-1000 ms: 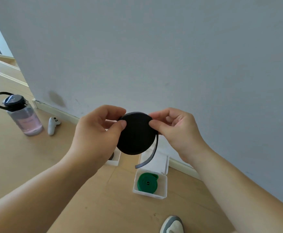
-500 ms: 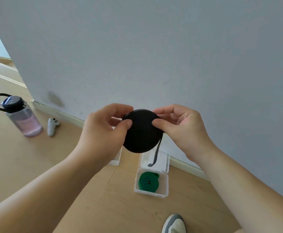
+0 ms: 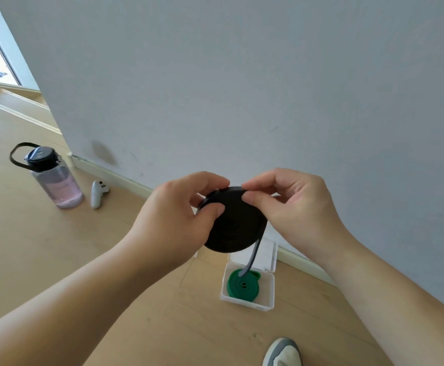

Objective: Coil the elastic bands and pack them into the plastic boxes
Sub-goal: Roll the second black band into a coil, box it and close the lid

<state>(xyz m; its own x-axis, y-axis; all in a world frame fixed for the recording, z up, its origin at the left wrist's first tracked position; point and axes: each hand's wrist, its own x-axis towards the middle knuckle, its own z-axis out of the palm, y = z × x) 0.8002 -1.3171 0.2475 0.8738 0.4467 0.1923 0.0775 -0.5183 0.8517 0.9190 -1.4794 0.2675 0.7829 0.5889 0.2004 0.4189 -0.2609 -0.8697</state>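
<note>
Both hands are up in front of the wall, well above the floor, with the black band (image 3: 234, 228) between them, wound into a fat flat disc. The left hand (image 3: 178, 220) grips it, thumb pressed on the near face and fingers curled over the top edge behind. The right hand (image 3: 294, 207) pinches the outer wrap at the top rim between thumb and forefinger. One short loose tail (image 3: 253, 256) hangs off the lower right of the coil, dangling above the open plastic box (image 3: 244, 302) on the floor, where a green band (image 3: 242, 285) already sits coiled. So this looks like the last turn of the winding. To do it well, I'd say the left thumb has to clamp the face flat so the layers can't telescope or spring loose. The right hand should draw that tail round snug, with even tension and no twist, laying it edge to edge on the wrap beneath. Then the end needs pinning under a finger before anything is lowered. A white corner shows just behind the left wrist. It may be a second box for this one, but too little of it shows to be sure. Off to the left stand a water bottle (image 3: 54, 180) and a white controller (image 3: 98, 194), well clear of the work.
</note>
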